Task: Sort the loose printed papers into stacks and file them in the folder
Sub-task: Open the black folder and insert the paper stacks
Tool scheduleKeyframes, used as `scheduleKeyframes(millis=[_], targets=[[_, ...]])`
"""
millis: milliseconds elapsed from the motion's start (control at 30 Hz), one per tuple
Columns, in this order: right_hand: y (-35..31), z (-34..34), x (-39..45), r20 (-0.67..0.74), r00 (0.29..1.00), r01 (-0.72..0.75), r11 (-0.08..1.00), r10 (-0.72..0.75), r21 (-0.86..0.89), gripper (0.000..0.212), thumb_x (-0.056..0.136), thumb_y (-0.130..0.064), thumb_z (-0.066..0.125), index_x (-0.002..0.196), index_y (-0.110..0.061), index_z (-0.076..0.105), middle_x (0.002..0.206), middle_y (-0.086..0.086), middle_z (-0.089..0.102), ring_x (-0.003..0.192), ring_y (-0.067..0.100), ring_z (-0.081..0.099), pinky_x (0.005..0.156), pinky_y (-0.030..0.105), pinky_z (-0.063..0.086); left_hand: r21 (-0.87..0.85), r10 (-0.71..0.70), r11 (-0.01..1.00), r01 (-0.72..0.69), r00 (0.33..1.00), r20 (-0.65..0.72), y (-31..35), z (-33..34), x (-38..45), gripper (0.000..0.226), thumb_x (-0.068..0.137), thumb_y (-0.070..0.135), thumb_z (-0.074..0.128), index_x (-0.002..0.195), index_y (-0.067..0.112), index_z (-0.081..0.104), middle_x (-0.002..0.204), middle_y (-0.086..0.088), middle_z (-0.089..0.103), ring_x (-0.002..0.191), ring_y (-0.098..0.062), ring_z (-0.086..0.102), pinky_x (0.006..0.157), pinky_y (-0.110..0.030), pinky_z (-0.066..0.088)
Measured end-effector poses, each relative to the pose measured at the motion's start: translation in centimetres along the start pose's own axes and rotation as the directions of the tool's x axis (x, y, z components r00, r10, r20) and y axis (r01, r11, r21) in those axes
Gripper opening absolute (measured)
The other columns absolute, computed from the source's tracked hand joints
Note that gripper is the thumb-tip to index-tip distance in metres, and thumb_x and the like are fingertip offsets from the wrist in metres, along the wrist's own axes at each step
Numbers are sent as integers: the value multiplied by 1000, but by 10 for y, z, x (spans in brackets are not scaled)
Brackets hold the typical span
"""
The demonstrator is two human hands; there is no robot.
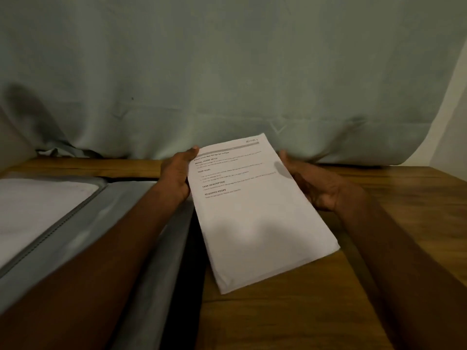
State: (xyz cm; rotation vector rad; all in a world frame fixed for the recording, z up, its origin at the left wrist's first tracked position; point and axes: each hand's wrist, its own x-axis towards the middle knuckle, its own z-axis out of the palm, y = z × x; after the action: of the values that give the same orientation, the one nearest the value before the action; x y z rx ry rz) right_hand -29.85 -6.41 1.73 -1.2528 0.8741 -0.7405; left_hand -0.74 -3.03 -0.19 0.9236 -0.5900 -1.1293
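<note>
both hands, left hand and right hand, have their grip clamped on the long edges of one squared stack of printed papers above the wooden tabletop. sorting looks mostly done; filing remains, with the open grey folder just beside, already holding sheets.

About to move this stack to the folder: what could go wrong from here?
1. The white printed paper stack is held only by its side edges between the left hand and right hand; sheets may slip or fan out.
2. The grey zippered folder lies under the left forearm, which may catch it.
</note>
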Motion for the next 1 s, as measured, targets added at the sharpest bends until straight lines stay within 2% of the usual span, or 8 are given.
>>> scheduleKeyframes(millis=[133,300,400,467,533,667,833,1000], targets=[[3,7,-7,87,994,-55,984,71,-170,51,87,-30,75,133,-11,65,124,10,73,113,27,71,99,43,54,-11,-4,1000,4,998,-69,8,-11,4,30,99,34,68,112,7,66,118,-16,73,100,-33,72,84,-47,61],[2,7,-2,-28,999,24,998,-22,62,46,90,-29,73,130,-8,67,119,12,75,107,27,73,97,44,55,446,214,887,-122,963,-161,36,-24,-2,40,102,41,60,109,3,68,99,-16,76,77,-27,74,57,-33,62],[4,11,3,-104,990,118,972,-99,202,38,95,-33,69,127,-12,68,117,9,76,106,25,73,94,44,56,874,344,419,-247,934,99,64,-62,-9,42,101,43,61,97,3,73,86,-10,76,75,-22,72,67,-32,60],[7,18,9,-127,983,162,939,-129,303,42,97,-35,66,133,-14,65,122,8,74,114,26,70,94,45,57,965,286,-8,-264,924,255,81,-94,-13,45,99,47,63,88,5,74,78,-9,72,72,-18,67,70,-30,49],[9,30,12,-137,982,175,907,-131,384,46,98,-38,62,138,-16,61,125,7,73,116,26,69,87,44,62,943,202,-218,-251,934,295,90,-124,-16,38,97,47,66,92,11,77,88,-10,74,82,-19,68,72,-29,47],[18,67,12,9,993,111,931,-121,349,35,99,-26,65,132,-14,64,123,8,74,109,24,73,77,41,64,910,216,-68,-408,885,413,82,-158,-24,9,85,36,82,92,30,81,99,13,74,93,-1,67,84,-26,53],[24,111,18,37,991,129,991,-131,44,44,88,-7,75,131,-14,66,120,6,75,112,24,72,88,41,61,903,374,2,-431,837,399,64,-161,-12,14,83,7,78,78,20,77,91,8,73,90,-13,67,87,-36,54],[-1,152,60,-30,965,260,924,-262,280,39,93,-8,71,131,-8,65,127,11,72,116,28,69,90,41,60,855,418,19,-518,781,463,65,-163,-15,14,85,5,71,85,19,75,92,8,75,88,-7,67,83,-33,54]])
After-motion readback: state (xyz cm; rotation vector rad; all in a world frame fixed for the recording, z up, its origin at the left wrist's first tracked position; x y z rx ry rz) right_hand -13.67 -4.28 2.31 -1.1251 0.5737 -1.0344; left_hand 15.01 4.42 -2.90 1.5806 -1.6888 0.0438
